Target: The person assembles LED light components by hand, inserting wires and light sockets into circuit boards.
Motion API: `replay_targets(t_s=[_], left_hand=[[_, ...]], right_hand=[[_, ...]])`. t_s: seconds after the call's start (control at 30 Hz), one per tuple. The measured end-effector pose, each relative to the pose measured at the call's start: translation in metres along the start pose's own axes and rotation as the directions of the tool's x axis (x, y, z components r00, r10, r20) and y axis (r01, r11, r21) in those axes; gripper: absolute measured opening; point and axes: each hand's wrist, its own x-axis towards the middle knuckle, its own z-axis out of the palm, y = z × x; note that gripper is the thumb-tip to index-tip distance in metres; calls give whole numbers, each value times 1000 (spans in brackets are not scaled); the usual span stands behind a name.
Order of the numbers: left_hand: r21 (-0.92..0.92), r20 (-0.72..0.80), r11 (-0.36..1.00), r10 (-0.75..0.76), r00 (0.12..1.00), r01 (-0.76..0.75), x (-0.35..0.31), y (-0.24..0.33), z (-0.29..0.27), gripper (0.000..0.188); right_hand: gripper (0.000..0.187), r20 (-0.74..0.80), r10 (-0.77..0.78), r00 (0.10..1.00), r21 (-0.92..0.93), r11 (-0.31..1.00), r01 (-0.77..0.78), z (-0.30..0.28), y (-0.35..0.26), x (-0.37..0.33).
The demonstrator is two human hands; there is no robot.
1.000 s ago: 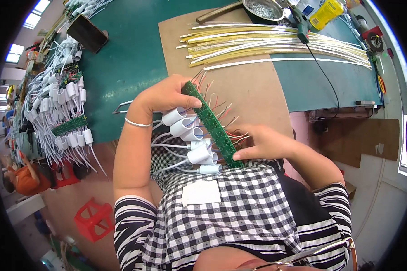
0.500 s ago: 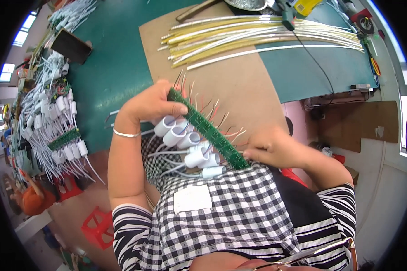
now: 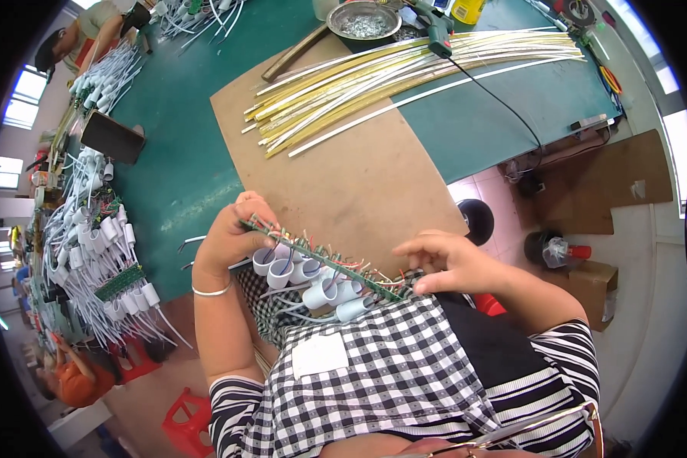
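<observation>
A long green circuit board (image 3: 336, 267), seen nearly edge-on, slants down to the right in front of my apron. My left hand (image 3: 239, 235) pinches its far left end between thumb and fingers. Thin red, white and dark wires stick up along the board's far side. Under its near side hang several white plastic tubular housings (image 3: 319, 292) with white cables; some blue wire shows inside them. Close to the board's lower right end, my right hand (image 3: 454, 263) is held apart from it, fingers spread and nothing in them.
Brown cardboard (image 3: 343, 183) covers part of the green table (image 3: 179, 145). Yellow and white strips (image 3: 374, 84) lie across it, near a hammer (image 3: 294, 55), a metal bowl (image 3: 362, 21) and a corded tool (image 3: 437, 34). Cabled housings (image 3: 91, 244) pile up at left. Another person (image 3: 95, 34) sits far left.
The board has tipped from showing its flat face to nearly edge-on. My right hand has let go of its lower end and opened. The whole view has shifted, showing more of the table's far side.
</observation>
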Motion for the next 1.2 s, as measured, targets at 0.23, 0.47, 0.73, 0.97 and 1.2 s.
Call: replay_targets(t_s=[0.23, 0.47, 0.73, 0.97, 1.2], left_hand=[[364, -123, 914, 238, 963, -180, -29, 34, 5, 27], [537, -130, 809, 358, 925, -238, -55, 62, 19, 11], [651, -195, 725, 447, 873, -226, -45, 70, 27, 11], [356, -401, 931, 75, 913, 80, -69, 27, 9, 27], [-311, -350, 937, -266, 898, 157, -53, 11, 7, 18]], right_hand=[[20, 79, -100, 992, -142, 984, 110, 10, -11, 14], [10, -65, -586, 807, 30, 808, 589, 2, -24, 7], [18, 125, -14, 992, -147, 989, 32, 10, -15, 49], [4, -294, -455, 841, 323, 781, 535, -2, -14, 37], [38, -245, 35, 969, 589, 799, 120, 20, 9, 50]])
